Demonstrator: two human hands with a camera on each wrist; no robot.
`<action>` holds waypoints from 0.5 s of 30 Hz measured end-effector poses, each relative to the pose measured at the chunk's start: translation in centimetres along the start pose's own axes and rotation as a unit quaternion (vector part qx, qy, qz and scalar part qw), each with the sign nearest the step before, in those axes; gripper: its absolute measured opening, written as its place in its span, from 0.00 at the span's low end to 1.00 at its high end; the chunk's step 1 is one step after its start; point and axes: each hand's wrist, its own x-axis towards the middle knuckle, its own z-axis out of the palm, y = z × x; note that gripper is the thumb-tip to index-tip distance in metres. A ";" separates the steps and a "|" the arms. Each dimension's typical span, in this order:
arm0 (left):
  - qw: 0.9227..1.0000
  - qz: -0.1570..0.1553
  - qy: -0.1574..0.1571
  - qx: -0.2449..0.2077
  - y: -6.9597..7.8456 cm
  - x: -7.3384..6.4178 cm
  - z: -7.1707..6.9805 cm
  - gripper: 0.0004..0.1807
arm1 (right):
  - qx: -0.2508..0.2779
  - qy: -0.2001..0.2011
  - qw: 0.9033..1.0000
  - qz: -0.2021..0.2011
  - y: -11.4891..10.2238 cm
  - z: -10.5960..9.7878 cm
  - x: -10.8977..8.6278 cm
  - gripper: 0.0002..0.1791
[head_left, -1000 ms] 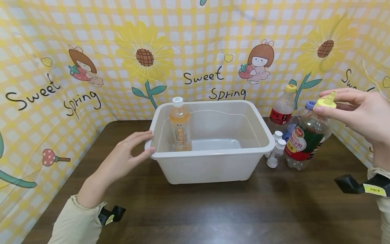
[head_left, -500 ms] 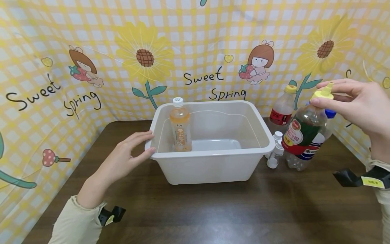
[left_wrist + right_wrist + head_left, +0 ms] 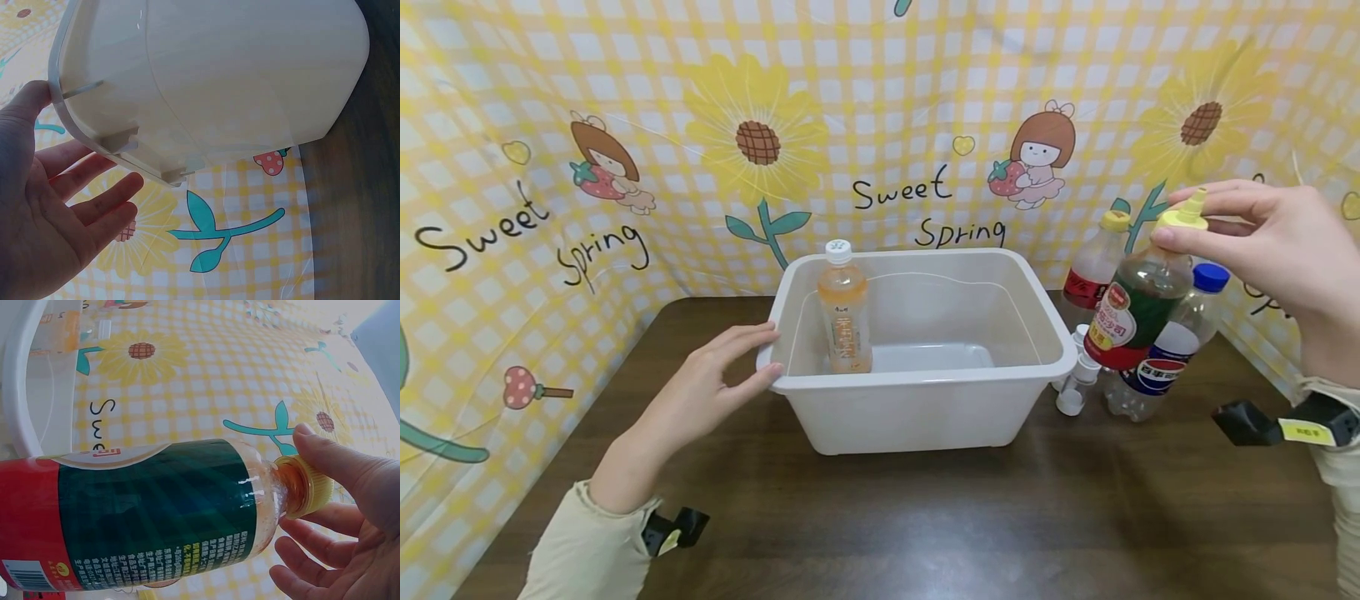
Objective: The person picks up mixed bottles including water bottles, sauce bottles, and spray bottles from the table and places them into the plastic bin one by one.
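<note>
My right hand (image 3: pixel 1273 242) pinches the yellow nozzle cap (image 3: pixel 1185 212) of a sauce bottle (image 3: pixel 1133 308) between thumb and fingers. A red and green label wraps this bottle, which hangs tilted beside the other bottles; the right wrist view shows its dark green side close up. On the left, the fingertips of my left hand (image 3: pixel 700 387) rest on the rim of a pale plastic tub (image 3: pixel 917 412). In the left wrist view its last two fingers stay loose below the rim. An orange drink bottle (image 3: pixel 844 321) with a white cap stands inside the tub at the left.
Right of the tub stand a bottle with a red label and yellow cap (image 3: pixel 1086 267), a blue-capped Pepsi bottle (image 3: pixel 1165 367) and small white-capped clear bottles (image 3: pixel 1075 387). A patterned cloth (image 3: pixel 895 108) hangs behind the dark wooden table (image 3: pixel 880 525).
My right hand has lifted the sauce bottle up and to the left, away from the Pepsi bottle, which now shows more. My left hand and the tub have stayed in place.
</note>
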 end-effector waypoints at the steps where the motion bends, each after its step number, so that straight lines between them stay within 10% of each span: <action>1: 1.000 0.000 0.000 0.001 0.0 0.0 0.0 0.25 | -0.002 -0.001 1.000 0.001 -0.1 0.0 0.0 0.22; 15: 1.000 -0.008 -0.008 -0.001 0.1 0.0 -0.1 0.26 | 0.019 -0.011 1.000 -0.014 -1.1 0.4 1.2 0.23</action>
